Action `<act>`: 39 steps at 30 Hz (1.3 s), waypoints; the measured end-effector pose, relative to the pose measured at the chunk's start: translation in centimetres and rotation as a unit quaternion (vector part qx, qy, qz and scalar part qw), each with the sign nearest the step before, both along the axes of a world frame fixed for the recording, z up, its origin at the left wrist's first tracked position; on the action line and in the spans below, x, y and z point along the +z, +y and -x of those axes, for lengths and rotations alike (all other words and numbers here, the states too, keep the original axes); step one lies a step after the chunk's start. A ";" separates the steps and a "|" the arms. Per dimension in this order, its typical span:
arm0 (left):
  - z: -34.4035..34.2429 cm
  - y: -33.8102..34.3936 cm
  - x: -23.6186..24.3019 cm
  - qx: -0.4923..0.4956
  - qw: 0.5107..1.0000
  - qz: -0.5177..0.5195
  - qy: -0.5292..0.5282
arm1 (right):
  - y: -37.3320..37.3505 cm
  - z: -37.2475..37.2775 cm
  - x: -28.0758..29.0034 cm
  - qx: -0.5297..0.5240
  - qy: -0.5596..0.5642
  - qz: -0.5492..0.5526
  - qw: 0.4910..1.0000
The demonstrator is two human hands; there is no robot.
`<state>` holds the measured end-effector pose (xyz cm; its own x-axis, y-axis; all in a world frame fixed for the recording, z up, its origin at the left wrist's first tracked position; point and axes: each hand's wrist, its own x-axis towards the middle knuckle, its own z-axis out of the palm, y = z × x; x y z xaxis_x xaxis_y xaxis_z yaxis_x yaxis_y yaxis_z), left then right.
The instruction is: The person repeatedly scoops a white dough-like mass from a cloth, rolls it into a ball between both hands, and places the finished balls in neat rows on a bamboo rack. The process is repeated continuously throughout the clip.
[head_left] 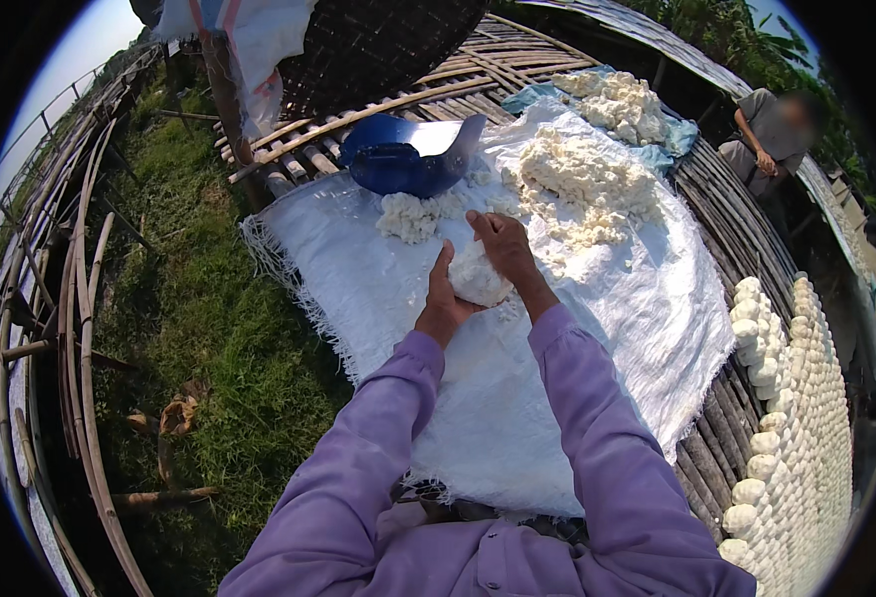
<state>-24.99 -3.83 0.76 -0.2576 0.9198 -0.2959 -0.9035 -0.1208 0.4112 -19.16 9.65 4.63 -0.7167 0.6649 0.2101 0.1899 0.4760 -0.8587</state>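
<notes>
Between my two hands is a rounded lump of white dough (480,278), held above a white woven sack sheet (502,408). My left hand (444,306) cups it from the left and below, thumb pointing up. Curled over its upper right side is my right hand (505,245); its fingertips are partly hidden. Just beyond my hands lies a small crumbly heap of dough (410,218). A blue plastic scoop-like container (408,164) rests tipped behind that heap. To the right a larger crumbly pile of dough (587,184) spreads over the sheet.
Bamboo slats (711,453) carry the sheet. Rows of white dough balls (791,428) line the right side. Another dough pile (622,104) sits on blue plastic at the back. A dark woven basket (378,50) stands far left; grass (229,388) lies below. A person (771,139) is at far right.
</notes>
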 end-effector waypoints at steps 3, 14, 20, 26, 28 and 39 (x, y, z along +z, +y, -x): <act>-0.6 -0.5 0.4 -0.038 0.999 -0.031 0.014 | 1.9 -0.7 -1.9 -0.015 -0.021 0.192 0.981; 0.0 0.8 2.7 -0.021 0.998 -0.066 -0.010 | -2.6 -4.0 7.8 -0.068 0.233 -0.074 0.967; -0.2 3.0 2.2 0.019 0.999 -0.038 -0.033 | -4.2 -2.7 3.6 -0.016 -0.051 0.066 0.996; 1.0 5.2 2.2 0.052 0.997 -0.052 0.032 | -2.1 -2.2 4.6 -0.065 0.072 -0.337 0.937; 1.3 5.1 2.2 0.036 0.998 -0.028 0.044 | -2.1 -2.0 3.9 -0.076 -0.039 -0.036 0.996; -0.5 3.4 0.1 0.077 0.997 0.025 0.014 | -3.2 -5.1 3.7 -0.063 0.173 -0.016 0.983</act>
